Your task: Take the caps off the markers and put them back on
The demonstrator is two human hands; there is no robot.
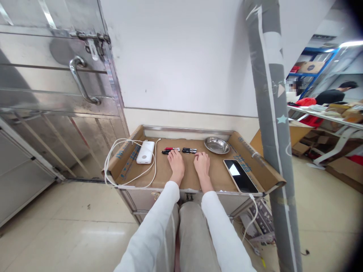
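Observation:
My left hand rests on the cardboard-covered table top, its fingers loosely bent at the near side of a red pen and a black pen. Whether the fingertips touch those pens I cannot tell. Just to the right, my right hand lies on the cardboard with relaxed fingers near two black pens lying side by side. Neither hand visibly holds anything. Part of the pens on the left is hidden behind my left fingertips.
A white power bank with a white cable lies left. A shallow metal bowl sits at the back right, above a phone. A grey wrapped pipe stands right; a metal door is left. People sit beyond.

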